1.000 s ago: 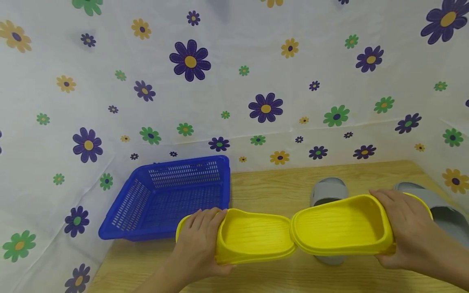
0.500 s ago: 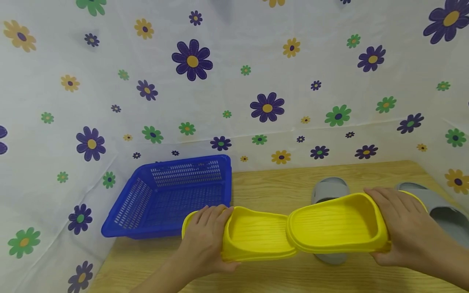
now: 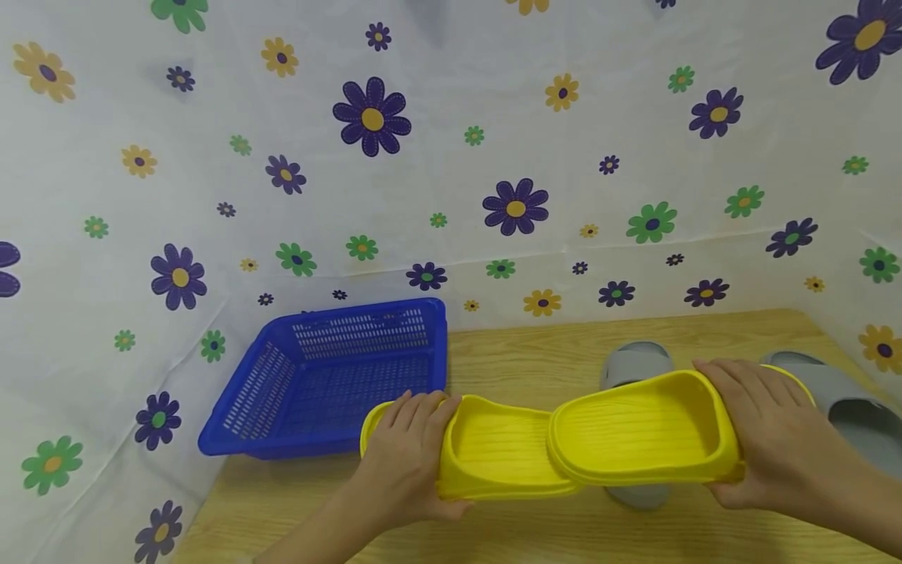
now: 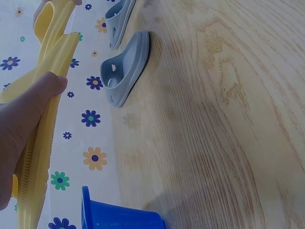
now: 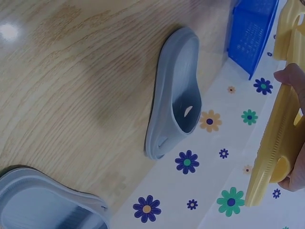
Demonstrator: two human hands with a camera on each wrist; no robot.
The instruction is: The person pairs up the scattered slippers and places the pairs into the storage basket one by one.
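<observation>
In the head view my left hand (image 3: pixel 409 466) grips a yellow slipper (image 3: pixel 503 446) round its strap, fingers over the top and thumb beneath. A second yellow slipper (image 3: pixel 634 435) is held the same way by my right hand (image 3: pixel 771 442). Both slippers are raised above the table, insoles facing me and toes pointing outward. At the middle the heel of the right-hand one overlaps the heel of the left-hand one. The left wrist view shows my thumb (image 4: pixel 52 86) against the ridged edge of a slipper.
A blue perforated basket (image 3: pixel 352 384) stands at the back left of the wooden table (image 3: pixel 521 352). Two grey slippers, one nearer the middle (image 3: pixel 636 366) and one farther right (image 3: pixel 867 423), lie behind my right hand. A flowered sheet (image 3: pixel 437 180) hangs behind the table.
My hands have come closer together, the left moving right and the right slightly left. The heels, earlier edge to edge, now overlap. The head view has shifted slightly.
</observation>
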